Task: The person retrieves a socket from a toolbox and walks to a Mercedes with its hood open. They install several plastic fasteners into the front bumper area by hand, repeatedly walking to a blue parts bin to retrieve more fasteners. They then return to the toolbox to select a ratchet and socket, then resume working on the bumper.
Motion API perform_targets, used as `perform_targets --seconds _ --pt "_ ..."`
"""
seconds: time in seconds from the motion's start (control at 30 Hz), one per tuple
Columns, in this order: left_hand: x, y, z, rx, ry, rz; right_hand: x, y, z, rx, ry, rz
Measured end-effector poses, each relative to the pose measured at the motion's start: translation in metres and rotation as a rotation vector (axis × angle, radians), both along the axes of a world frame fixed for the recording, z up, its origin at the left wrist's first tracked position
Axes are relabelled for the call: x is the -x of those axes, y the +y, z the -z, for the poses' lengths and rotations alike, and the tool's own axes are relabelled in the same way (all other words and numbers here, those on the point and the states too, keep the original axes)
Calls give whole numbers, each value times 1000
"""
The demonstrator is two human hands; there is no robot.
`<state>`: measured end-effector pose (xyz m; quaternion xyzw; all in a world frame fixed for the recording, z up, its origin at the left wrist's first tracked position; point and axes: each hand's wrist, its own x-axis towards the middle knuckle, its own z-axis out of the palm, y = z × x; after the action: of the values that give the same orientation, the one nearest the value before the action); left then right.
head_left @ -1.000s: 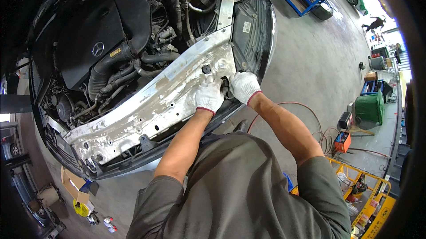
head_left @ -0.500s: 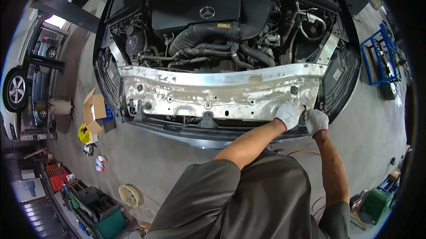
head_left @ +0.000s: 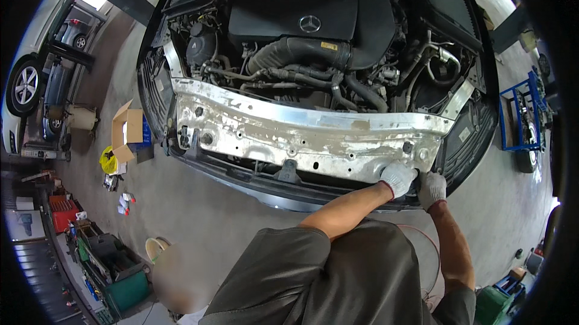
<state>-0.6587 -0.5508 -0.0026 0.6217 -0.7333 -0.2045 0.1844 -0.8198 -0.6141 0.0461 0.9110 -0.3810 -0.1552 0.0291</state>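
A bare, worn silver metal front panel (head_left: 274,129) spans the open engine bay of a dark car. My left hand (head_left: 398,180), in a white knit glove, is curled at the panel's lower right corner. Close beside it, my right hand (head_left: 432,190), gloved likewise, is closed at the dark gap by the panel's right end. The fingers of both hands point into this corner, and whatever they grip is hidden. Below the panel runs the car's dark front bumper (head_left: 253,191).
Behind the panel lie a black engine cover (head_left: 289,14) and a thick air duct (head_left: 283,53). An open cardboard box (head_left: 134,126) stands on the floor at left. A blue metal rack (head_left: 512,117) is at right. A blurred person (head_left: 181,277) shows at lower left.
My view has shifted and tilted, so the car sits lower and further right in the picture. Both hands stay at the same panel corner. A blurred person has come into view at lower left.
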Motion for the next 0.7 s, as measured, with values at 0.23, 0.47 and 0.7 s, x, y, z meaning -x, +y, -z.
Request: perform_targets --seconds 0.23,0.47,0.7 --pt "10 5 10 41 -11 -212 -14 5 -13 -137 56 157" --pt "-2 -2 10 -86 -1 -62 4 1 23 -148 2 162" --pt "-5 -6 -31 -299 -74 -14 42 28 -26 -168 -432 573"
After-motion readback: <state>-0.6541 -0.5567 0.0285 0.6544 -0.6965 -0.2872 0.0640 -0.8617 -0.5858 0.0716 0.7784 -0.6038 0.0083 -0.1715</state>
